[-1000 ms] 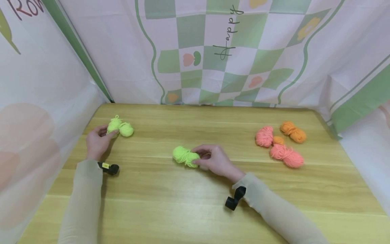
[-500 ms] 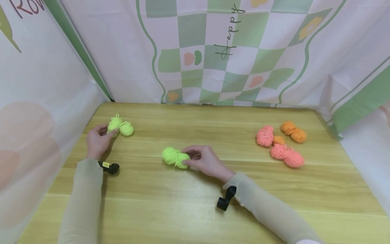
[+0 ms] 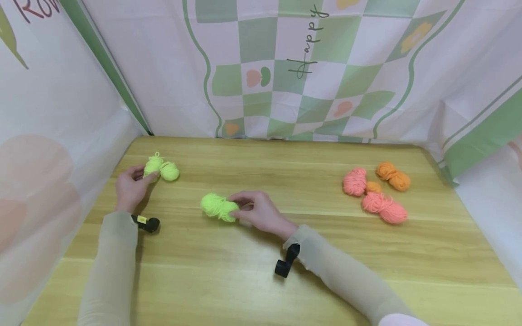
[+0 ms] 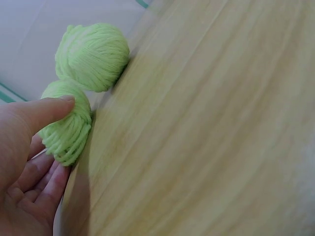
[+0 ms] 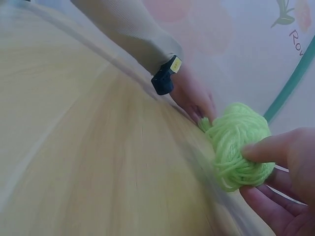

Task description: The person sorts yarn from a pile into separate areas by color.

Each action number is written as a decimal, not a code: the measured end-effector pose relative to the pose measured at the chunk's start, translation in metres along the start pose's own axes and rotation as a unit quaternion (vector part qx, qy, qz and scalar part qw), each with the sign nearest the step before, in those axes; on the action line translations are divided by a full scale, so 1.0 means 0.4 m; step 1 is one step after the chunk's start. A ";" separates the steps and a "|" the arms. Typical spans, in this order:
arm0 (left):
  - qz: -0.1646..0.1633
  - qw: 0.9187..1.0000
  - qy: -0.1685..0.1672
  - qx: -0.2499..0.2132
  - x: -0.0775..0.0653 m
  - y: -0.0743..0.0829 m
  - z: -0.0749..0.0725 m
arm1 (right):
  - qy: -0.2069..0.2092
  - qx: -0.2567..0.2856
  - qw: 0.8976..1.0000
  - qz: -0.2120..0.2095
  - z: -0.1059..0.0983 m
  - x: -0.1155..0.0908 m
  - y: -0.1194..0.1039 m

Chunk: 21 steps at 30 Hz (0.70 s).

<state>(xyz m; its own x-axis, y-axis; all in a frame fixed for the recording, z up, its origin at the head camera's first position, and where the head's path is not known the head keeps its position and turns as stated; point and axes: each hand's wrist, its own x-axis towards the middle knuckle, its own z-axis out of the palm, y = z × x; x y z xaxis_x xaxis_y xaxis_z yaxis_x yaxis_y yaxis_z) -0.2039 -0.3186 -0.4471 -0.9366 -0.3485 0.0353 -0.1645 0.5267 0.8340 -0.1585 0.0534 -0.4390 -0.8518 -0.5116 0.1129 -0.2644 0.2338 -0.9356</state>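
Note:
At the far left of the table, my left hand [image 3: 132,188] holds one end of a yellow-green yarn skein [image 3: 169,172] that narrows at its middle. In the left wrist view the thumb lies over the near lobe, fingers are on its other side, and the far lobe [image 4: 93,56] rests on the wood. My right hand [image 3: 261,210] pinches the right end of a second yellow-green yarn skein [image 3: 216,206] between thumb and fingers, left of the table's middle. The right wrist view shows that skein [image 5: 238,147] seemingly just above the table.
On the right of the wooden table [image 3: 285,280] lie two pink yarn skeins [image 3: 354,182], an orange skein [image 3: 393,176] and a small orange bit [image 3: 373,187] between the pink ones. A printed cloth [image 3: 253,113] hangs along the back and sides.
My right hand has moved left across the table with its yarn skein, closer to the left one. My left hand and its skein have stayed in place.

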 end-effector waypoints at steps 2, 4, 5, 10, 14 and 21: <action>0.000 1.000 0.000 0.002 0.001 -0.002 0.000 | 0.000 0.002 1.000 0.000 0.007 0.006 -0.001; -0.002 1.000 0.000 0.002 0.002 -0.003 -0.001 | 0.000 0.003 1.000 0.000 0.013 0.012 -0.002; -0.003 1.000 -0.002 0.002 0.002 -0.003 -0.001 | 0.001 0.002 1.000 0.002 0.015 0.015 -0.003; -0.005 1.000 -0.008 -0.001 0.003 -0.002 -0.003 | 0.000 0.001 1.000 0.005 0.029 0.032 -0.007; -0.003 1.000 -0.012 0.000 0.003 -0.002 -0.004 | 0.002 0.001 1.000 0.003 0.036 0.046 -0.013; -0.003 1.000 -0.012 -0.005 0.004 -0.002 -0.005 | 0.014 0.005 1.000 0.010 0.038 0.085 -0.025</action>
<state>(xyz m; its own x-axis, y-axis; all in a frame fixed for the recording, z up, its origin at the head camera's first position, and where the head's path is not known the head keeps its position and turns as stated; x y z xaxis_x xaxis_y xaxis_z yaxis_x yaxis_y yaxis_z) -0.2045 -0.3210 -0.4468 -0.9426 -0.3334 0.0178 -0.1667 0.5162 0.8401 -0.1781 0.0211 -0.4307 -0.8694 -0.4832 0.1034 -0.2428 0.2354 -0.9411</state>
